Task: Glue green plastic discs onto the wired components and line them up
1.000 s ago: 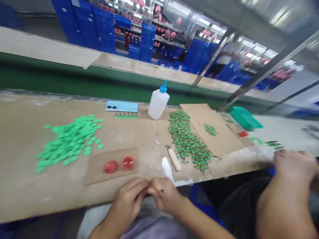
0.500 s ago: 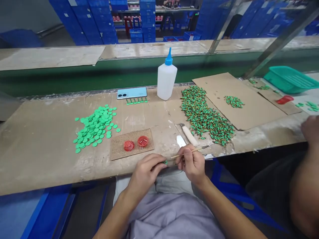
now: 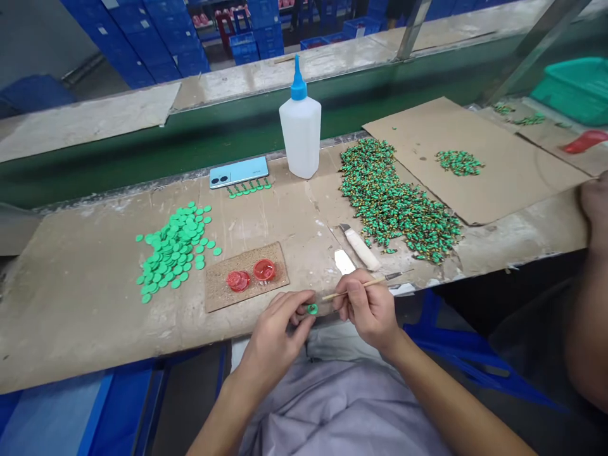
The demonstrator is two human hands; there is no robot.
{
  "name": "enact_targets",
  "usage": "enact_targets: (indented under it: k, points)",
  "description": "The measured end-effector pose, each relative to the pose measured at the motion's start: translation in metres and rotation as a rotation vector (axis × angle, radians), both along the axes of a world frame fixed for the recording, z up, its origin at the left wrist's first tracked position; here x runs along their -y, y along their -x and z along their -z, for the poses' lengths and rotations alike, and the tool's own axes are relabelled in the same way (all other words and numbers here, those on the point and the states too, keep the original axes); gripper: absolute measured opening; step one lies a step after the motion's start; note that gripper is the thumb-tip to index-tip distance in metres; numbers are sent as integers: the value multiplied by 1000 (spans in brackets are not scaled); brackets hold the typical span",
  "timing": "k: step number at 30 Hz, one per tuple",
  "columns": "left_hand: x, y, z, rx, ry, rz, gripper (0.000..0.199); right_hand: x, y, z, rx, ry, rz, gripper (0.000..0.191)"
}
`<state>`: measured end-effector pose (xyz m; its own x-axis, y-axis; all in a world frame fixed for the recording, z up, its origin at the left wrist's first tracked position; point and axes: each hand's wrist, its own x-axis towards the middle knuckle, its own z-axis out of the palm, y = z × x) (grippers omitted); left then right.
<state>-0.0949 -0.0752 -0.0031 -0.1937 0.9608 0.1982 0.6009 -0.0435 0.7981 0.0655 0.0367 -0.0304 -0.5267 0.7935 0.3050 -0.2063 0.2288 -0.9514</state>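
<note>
My left hand pinches a small green disc at the table's front edge; a tiny dark mark or part shows at its middle. In my right hand is a thin brush, its bristle end pointing right and its bare wooden tip towards the disc. Just beyond that hand lies a knife with a pale handle. To the left, two red cups rest on a small brown board. Farther left is a heap of loose green discs.
A large pile of small green-and-gold pieces spreads right of centre, beside a cardboard sheet. At the back stand a white bottle and a light-blue phone, with several figures on discs before it. Another person's arm is at far right.
The camera view has shifted and tilted down. The green disc in my left hand has turned and now shows its face. My right hand still holds the brush.
</note>
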Motion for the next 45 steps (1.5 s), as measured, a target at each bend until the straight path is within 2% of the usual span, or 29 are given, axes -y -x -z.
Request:
enact_targets:
  k: [6, 12, 17, 21, 26, 30, 33, 38, 45]
  points:
    - [2, -5, 0, -76, -50, -52, 33, -3, -1, -3, 57, -68, -24, 36]
    - [-1, -7, -4, -94, 2, -19, 40, -5, 0, -9, 69, -103, -25, 36]
    - [-4, -8, -4, -153, -22, -19, 38, -7, 0, -14, 126, -40, -105, 38]
    - [-1, -9, -1, -232, -62, -51, 36, -10, 0, -22, 181, 31, -170, 32]
    - [7, -8, -2, -182, -57, -53, 38, -12, -2, -28, 228, -239, -185, 36]
    - [11, -3, -7, -97, -53, -23, 27, -12, -5, -24, 216, -380, -180, 22]
    - [11, 1, -6, -75, -71, 7, 24, -10, -8, -22, 218, -447, -179, 16]
    - [10, 5, -3, -39, -72, 34, 27, -3, -12, -21, 247, -490, -144, 23]
    - [5, 12, -7, -37, -87, 79, 30, 15, -6, -21, 292, -629, -82, 27]
